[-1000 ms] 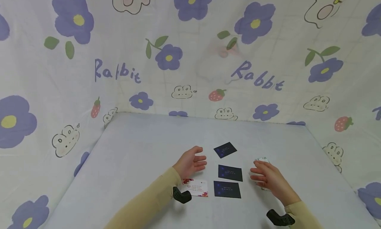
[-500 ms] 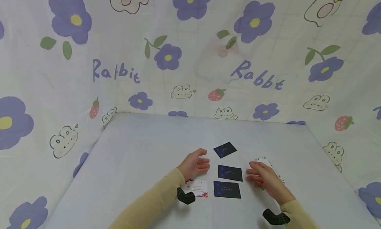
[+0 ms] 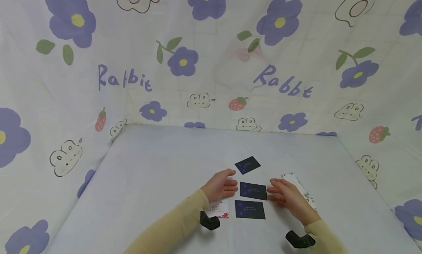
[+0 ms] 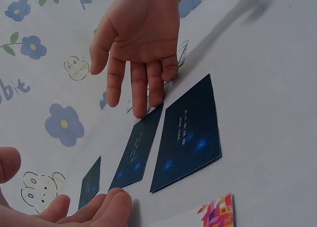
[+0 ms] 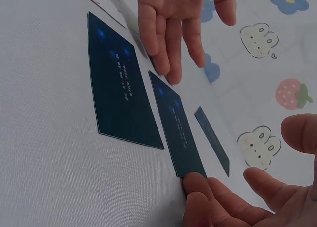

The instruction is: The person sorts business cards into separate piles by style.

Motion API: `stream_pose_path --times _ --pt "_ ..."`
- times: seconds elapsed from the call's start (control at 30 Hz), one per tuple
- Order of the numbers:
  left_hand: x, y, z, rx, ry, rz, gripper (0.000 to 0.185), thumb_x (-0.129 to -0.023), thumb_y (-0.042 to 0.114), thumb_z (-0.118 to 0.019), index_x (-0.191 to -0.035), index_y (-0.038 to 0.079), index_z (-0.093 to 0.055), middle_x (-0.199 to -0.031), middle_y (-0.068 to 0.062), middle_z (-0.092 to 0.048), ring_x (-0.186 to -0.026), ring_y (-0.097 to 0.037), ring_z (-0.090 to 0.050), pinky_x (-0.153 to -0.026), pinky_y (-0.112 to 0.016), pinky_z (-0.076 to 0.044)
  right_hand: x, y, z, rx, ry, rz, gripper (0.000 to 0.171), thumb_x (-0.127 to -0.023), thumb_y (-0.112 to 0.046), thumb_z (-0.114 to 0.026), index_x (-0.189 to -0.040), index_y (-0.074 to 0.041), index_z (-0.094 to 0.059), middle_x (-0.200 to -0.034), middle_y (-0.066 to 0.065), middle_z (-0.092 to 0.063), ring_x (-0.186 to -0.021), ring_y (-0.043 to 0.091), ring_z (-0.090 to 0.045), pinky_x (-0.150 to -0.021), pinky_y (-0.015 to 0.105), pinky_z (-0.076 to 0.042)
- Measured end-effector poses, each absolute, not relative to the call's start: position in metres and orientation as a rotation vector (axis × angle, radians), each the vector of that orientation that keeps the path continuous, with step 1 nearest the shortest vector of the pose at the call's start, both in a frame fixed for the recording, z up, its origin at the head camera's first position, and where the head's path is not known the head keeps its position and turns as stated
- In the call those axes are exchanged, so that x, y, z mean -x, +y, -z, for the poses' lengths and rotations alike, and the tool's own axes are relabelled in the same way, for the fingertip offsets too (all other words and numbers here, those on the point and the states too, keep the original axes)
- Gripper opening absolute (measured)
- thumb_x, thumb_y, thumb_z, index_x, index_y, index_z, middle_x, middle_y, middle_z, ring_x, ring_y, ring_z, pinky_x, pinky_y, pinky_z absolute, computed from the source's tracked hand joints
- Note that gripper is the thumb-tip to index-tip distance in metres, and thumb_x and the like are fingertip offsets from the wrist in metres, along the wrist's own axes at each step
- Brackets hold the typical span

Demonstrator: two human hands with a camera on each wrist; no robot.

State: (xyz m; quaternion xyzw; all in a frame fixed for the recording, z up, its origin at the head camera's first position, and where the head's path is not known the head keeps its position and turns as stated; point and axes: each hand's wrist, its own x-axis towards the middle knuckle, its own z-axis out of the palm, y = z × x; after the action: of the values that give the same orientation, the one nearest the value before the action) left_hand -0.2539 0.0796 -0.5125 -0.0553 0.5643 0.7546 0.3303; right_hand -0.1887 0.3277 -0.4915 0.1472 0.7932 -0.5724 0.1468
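Three dark blue cards lie in a column on the pale table (image 3: 158, 180): a far one (image 3: 247, 165), a middle one (image 3: 253, 191) and a near one (image 3: 250, 209). My left hand (image 3: 227, 184) and right hand (image 3: 278, 193) face each other across the middle card (image 4: 136, 147), fingers straight. The left fingertips (image 5: 173, 77) meet its left end and the right fingertips (image 5: 195, 181) rest on its right end. Neither hand holds anything. A white card with a red pattern (image 3: 218, 209) lies partly under my left wrist.
A white floral card (image 3: 298, 186) lies on the table just right of my right hand. Black wrist mounts (image 3: 209, 221) sit on both forearms. Flower-print cloth walls (image 3: 211, 63) close in the table at the back and on both sides.
Both hands have moved inward to the ends of the middle dark card. The right hand slid left off the white floral card, which now shows more.
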Motion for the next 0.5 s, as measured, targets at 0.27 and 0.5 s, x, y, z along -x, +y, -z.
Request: stream_pose_path --times 0.27,0.5 --pt "0.2501 0.084 0.509 0.125 1.471 -1.967 0.066 -0.1 0.034 -0.056 -0.154 0.0 -0.036 -0.147 -0.034 -0.049 -0.133 -0.046 -0.054 -0.116 -0.055 -0.042 0.1895 0.3218 0.4908 -0.429 2.276 1.668 0.059 -0.108 -0.038 -0.045 -0.15 0.003 -0.036 -0.142 0.029 -0.056 -0.097 0.014 -0.07 -0.077 0.03 -0.052" --pt "0.2478 0.0842 0.5075 0.142 1.473 -1.966 0.066 -0.1 0.034 -0.055 -0.153 -0.001 -0.039 -0.147 -0.034 -0.049 -0.134 -0.045 -0.054 -0.116 -0.054 -0.042 0.1905 0.3203 0.4925 -0.442 2.269 1.676 0.059 -0.108 -0.039 -0.045 -0.15 0.002 -0.036 -0.143 0.03 -0.055 -0.094 0.013 -0.069 -0.077 0.03 -0.051"
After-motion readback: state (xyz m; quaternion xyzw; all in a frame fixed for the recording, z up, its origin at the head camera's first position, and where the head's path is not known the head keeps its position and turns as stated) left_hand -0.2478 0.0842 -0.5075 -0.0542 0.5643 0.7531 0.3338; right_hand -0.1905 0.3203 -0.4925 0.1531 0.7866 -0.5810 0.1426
